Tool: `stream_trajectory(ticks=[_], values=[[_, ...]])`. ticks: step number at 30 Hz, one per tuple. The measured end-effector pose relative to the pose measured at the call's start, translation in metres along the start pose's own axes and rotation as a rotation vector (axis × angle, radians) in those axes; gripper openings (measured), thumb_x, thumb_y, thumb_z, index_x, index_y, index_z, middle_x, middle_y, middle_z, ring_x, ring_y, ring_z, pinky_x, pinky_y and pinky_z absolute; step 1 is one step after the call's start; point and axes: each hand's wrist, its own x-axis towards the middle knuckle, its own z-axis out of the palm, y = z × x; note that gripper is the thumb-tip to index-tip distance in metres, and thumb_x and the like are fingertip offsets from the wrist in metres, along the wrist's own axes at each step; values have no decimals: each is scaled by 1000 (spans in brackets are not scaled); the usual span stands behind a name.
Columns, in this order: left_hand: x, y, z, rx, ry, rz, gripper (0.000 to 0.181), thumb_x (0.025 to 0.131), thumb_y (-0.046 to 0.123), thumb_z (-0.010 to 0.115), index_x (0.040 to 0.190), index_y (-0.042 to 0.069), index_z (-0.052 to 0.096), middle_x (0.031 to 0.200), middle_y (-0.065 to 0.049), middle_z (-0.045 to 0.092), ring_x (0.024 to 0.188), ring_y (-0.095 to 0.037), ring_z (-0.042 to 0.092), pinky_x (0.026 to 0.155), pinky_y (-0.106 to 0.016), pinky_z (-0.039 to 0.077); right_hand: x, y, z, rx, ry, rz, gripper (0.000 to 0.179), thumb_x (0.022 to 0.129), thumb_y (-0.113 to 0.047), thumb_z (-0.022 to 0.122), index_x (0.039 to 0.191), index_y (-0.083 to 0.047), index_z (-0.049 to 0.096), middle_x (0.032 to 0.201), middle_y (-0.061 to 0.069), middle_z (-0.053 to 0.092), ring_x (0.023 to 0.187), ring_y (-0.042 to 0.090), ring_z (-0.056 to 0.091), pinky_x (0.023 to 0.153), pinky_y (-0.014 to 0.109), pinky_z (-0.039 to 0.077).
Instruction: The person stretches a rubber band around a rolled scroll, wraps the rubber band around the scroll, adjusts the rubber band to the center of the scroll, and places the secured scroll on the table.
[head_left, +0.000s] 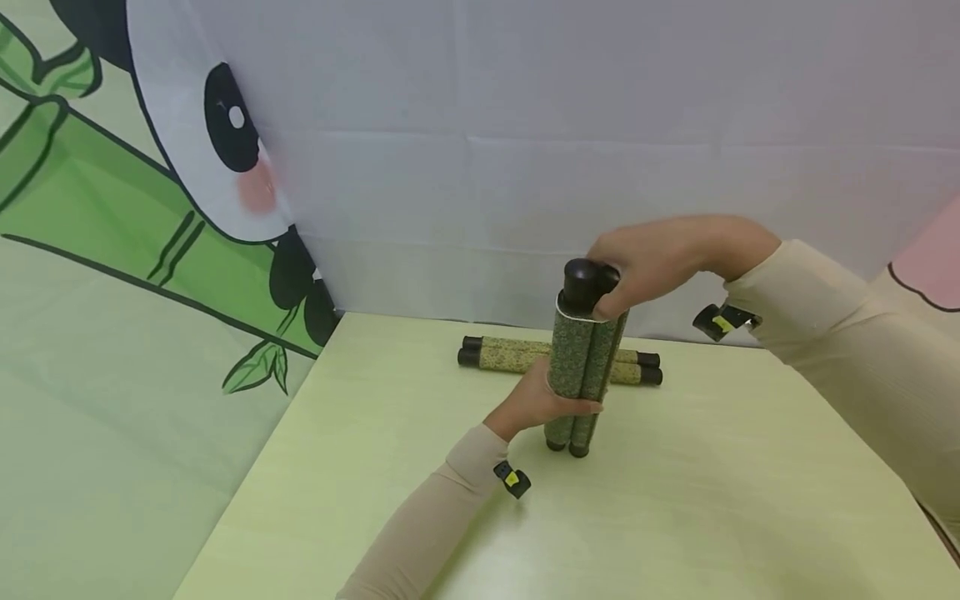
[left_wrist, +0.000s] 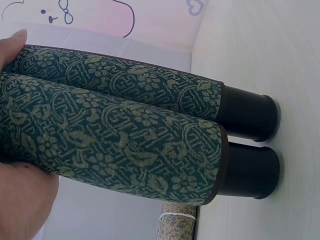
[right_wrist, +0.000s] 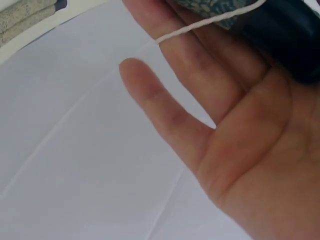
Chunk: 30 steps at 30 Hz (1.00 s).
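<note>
A green brocade scroll (head_left: 572, 358), made of two rolls side by side with black end knobs, stands nearly upright. My left hand (head_left: 542, 402) grips it around the lower middle, thumb across the front. The lower knobs (left_wrist: 250, 170) are right at the tabletop in the left wrist view. My right hand (head_left: 660, 257) is at the top end, thumb against the front by the upper knobs (head_left: 581, 285). A white cord (right_wrist: 210, 22) runs around the top of the scroll and over a bent finger of this hand. In the head view the right fingertips are hidden behind the scroll.
Yellow patterned scrolls (head_left: 510, 355) with black ends lie crosswise on the pale table (head_left: 390, 467), behind the green one. A white cloth backdrop (head_left: 390, 192) rises at the table's back edge, with a cartoon print at the left.
</note>
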Motion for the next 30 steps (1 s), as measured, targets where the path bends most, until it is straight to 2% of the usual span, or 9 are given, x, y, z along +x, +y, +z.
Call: stream_trajectory(ticks=[4,8,11,13,15,17,23,27,30], values=[[1,-1,0,2,0,8,57,83,13,86,133,17,59,117,0,67,105,-15,66,92,-33,55,-1,13,0,98,-25,3,10,89,-20,70,85,-11,67,68,-4,44,60,12,36,60,29,36],[1,-5,0,-26,7,11,52,83,13,85,129,16,62,114,-1,69,103,-18,68,91,-35,56,-3,29,7,207,-47,-14,22,91,-25,74,79,-10,63,66,-6,50,60,9,38,62,27,38],[2,-7,1,-38,11,-2,47,83,14,85,125,15,64,111,-2,71,101,-19,69,91,-36,57,-7,37,12,228,-30,-18,20,93,-29,74,89,-10,72,83,-4,70,75,11,61,75,31,51],[2,-6,1,-28,18,-19,45,84,16,85,124,14,65,110,-2,71,101,-18,69,90,-35,57,-9,39,16,210,4,-32,21,94,-28,73,97,-8,75,95,0,73,86,16,68,84,36,55],[2,-4,0,-23,22,-29,44,84,17,85,123,13,65,110,-2,71,100,-18,69,90,-35,57,-12,41,20,167,64,-42,25,95,-26,72,111,-6,75,112,6,74,107,25,69,97,45,53],[3,-3,-1,-18,31,-38,43,84,18,85,123,13,66,109,-2,72,99,-18,69,89,-35,57,-17,45,26,104,152,-60,24,95,-21,71,114,-7,74,114,5,73,109,25,68,98,47,53],[7,-4,-1,-12,48,-66,44,84,20,85,123,14,65,111,-3,71,101,-19,69,90,-35,56,-29,60,49,-35,411,-114,8,97,-12,68,94,-18,73,88,-11,69,84,12,66,77,37,55],[8,-6,-1,9,65,-76,46,84,22,85,125,17,63,113,-1,70,104,-18,68,92,-36,55,-35,73,65,-56,543,-112,22,97,-15,71,78,-20,62,68,-12,52,60,7,44,59,27,39],[9,-7,0,40,89,-108,56,83,28,87,131,21,60,119,2,68,111,-16,65,96,-38,53,-38,85,76,-46,642,-109,33,96,-15,71,71,-19,50,62,-11,40,55,5,32,56,26,32]])
